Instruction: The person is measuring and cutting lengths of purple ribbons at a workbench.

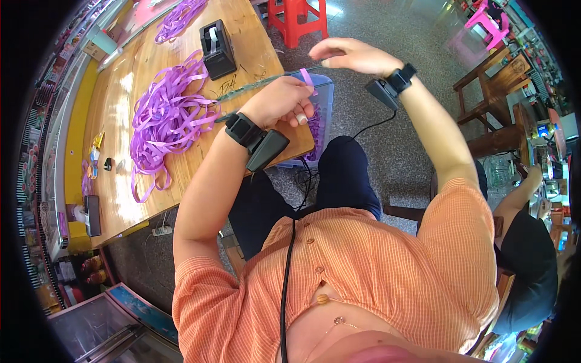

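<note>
My left hand point(281, 101) is closed in a pinch at the table's right edge, with a short purple ribbon point(306, 77) sticking up from its fingertips. One of its fingers has something small and white round it. Further right and out past the table, my right hand point(356, 57) pinches the end of a thin dark green strand point(257, 83). This strand runs left behind my left hand and across the tabletop. Left of my left hand lies a big tangled heap of purple ribbon point(166, 121). Below the hands, a clear bluish plastic bin point(325, 103) holds many purple pieces, partly hidden.
A black tape dispenser point(218, 51) stands on the wooden table point(118, 109), near a second purple ribbon pile point(178, 19). Beyond the table is a red stool point(296, 21). Wooden chairs point(493, 85) and another person point(526, 266) are on the right. A black cable point(289, 272) hangs down my front.
</note>
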`<state>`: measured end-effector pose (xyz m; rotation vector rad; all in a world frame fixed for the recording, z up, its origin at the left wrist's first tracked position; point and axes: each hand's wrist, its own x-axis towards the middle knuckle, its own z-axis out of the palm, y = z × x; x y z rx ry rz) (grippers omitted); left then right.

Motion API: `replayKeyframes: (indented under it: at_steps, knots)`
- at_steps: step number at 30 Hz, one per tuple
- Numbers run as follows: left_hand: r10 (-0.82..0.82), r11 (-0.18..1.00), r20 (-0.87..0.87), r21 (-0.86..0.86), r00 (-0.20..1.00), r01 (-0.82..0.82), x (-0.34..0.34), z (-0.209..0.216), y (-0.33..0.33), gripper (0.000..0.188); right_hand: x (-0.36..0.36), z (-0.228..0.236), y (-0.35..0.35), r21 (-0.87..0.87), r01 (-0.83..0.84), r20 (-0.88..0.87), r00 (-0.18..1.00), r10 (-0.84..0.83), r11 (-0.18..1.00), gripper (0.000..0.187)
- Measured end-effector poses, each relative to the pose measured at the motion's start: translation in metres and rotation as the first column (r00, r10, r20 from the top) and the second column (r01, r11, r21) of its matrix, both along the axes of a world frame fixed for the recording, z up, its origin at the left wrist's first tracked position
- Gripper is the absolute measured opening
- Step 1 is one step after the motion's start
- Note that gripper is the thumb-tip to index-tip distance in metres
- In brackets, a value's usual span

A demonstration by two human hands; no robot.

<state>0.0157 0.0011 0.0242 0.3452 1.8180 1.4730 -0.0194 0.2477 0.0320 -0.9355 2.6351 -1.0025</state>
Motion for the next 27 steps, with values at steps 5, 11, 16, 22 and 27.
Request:
replayKeyframes:
  at_steps: [5,11,16,22,27]
  knots:
    - [-0.035,0.999,-0.007,-0.008,0.999,0.035,-0.004,0.001,0.004,0.026,0.009,-0.065,0.016,-0.535,0.398,0.597,0.802,0.001,0.745,0.048]
    - [-0.019,1.000,-0.007,-0.001,1.000,0.019,-0.001,0.001,0.001,0.026,0.014,-0.102,-0.021,-0.692,0.500,0.700,0.641,0.314,0.521,0.048]
    - [-0.032,0.999,-0.002,0.018,0.999,0.032,-0.002,-0.001,0.002,0.026,0.008,-0.123,-0.026,-0.735,0.528,0.676,0.621,0.397,0.426,0.031]
    - [-0.039,0.999,-0.005,0.027,0.999,0.039,-0.001,0.000,-0.001,0.026,0.007,-0.128,-0.044,-0.733,0.518,0.677,0.625,0.390,0.441,0.033]
    - [-0.052,0.998,-0.002,0.043,0.999,0.052,-0.004,-0.003,0.000,0.026,0.003,-0.128,-0.049,-0.756,0.506,0.654,0.592,0.471,0.414,0.039]
